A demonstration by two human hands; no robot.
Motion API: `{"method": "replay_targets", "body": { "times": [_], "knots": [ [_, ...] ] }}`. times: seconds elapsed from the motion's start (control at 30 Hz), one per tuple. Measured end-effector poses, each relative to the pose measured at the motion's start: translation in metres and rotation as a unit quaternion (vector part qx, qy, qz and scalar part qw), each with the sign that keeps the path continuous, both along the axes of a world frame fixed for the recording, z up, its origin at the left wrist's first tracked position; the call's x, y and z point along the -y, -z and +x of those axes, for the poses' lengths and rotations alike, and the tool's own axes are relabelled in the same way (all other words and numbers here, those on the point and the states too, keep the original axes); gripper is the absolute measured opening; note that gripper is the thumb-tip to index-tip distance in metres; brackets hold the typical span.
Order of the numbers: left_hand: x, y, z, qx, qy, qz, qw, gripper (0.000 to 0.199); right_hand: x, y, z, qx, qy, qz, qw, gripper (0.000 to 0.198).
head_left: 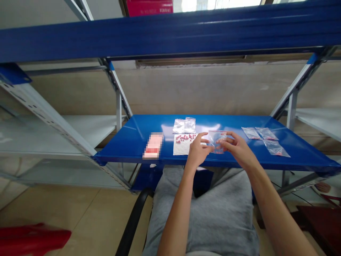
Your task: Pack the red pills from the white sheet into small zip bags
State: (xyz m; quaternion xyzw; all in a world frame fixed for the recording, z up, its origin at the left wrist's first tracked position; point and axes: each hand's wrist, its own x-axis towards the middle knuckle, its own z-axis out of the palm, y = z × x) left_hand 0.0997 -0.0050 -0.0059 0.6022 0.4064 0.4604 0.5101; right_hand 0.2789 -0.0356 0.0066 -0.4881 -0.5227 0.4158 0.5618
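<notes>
A small clear zip-lock bag (218, 136) with a red line along its top is held just over the near part of the blue shelf. My left hand (197, 151) is closed on its left edge, fingers curled and thumb low. At the opposite edge, my right hand (236, 146) pinches the bag between thumb and fingers. Left of it, a white paper sheet (181, 150) carries several small red beads (183, 138); my left hand covers part of the sheet. Whether anything is inside the held bag is hard to make out.
Flat clear bags (179, 126) lie behind the sheet. To the right lie several bags (275, 147), some showing red bits. A blurred pink-and-red item (153, 145) rests at the left. A blue upper beam (170, 37) crosses overhead; slanted metal posts flank the shelf.
</notes>
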Motion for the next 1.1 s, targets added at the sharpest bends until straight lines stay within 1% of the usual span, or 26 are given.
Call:
{"method": "replay_targets", "body": {
  "times": [0.07, 0.1, 0.2, 0.3, 0.37, 0.47, 0.6, 0.67, 0.83, 1.0, 1.1],
  "knots": [
    [-0.004, -0.002, -0.008, 0.004, 0.027, -0.020, 0.999, 0.066, -0.001, -0.003, -0.007, 0.012, 0.016, 0.000, 1.000, 0.057],
    [-0.005, -0.003, -0.012, 0.002, 0.041, -0.021, 0.999, 0.065, -0.002, -0.004, -0.010, 0.022, 0.030, 0.012, 0.999, 0.054],
    [-0.008, -0.009, -0.022, -0.007, 0.069, -0.006, 0.998, 0.056, -0.009, -0.009, -0.020, 0.050, 0.073, 0.065, 0.994, 0.037],
    [-0.009, -0.014, -0.031, 0.019, 0.073, 0.000, 0.997, 0.049, -0.018, -0.012, -0.029, 0.066, 0.087, 0.083, 0.991, 0.032],
    [-0.009, -0.016, -0.037, 0.036, 0.066, -0.005, 0.997, 0.044, -0.021, -0.014, -0.035, 0.054, 0.089, 0.079, 0.991, 0.031],
    [-0.008, -0.015, -0.048, 0.042, 0.054, -0.015, 0.998, 0.042, -0.022, -0.014, -0.044, 0.007, 0.091, 0.054, 0.994, 0.032],
    [-0.008, -0.008, -0.061, 0.061, 0.057, -0.025, 0.996, 0.043, -0.018, -0.007, -0.058, -0.075, 0.138, 0.023, 0.987, 0.036],
    [-0.007, -0.003, -0.067, 0.075, 0.054, -0.027, 0.995, 0.044, -0.015, -0.002, -0.064, -0.099, 0.147, 0.012, 0.984, 0.037],
    [-0.009, 0.006, -0.082, 0.087, 0.016, -0.019, 0.996, 0.045, -0.006, 0.006, -0.068, -0.094, 0.087, -0.015, 0.992, 0.040],
    [-0.014, 0.009, -0.095, 0.103, -0.007, -0.022, 0.994, 0.046, 0.000, 0.009, -0.057, -0.059, 0.036, -0.073, 0.995, 0.044],
    [-0.012, 0.010, -0.098, 0.104, -0.017, -0.031, 0.994, 0.044, 0.002, 0.011, -0.052, -0.018, -0.020, -0.094, 0.995, 0.033]
  ]
}}
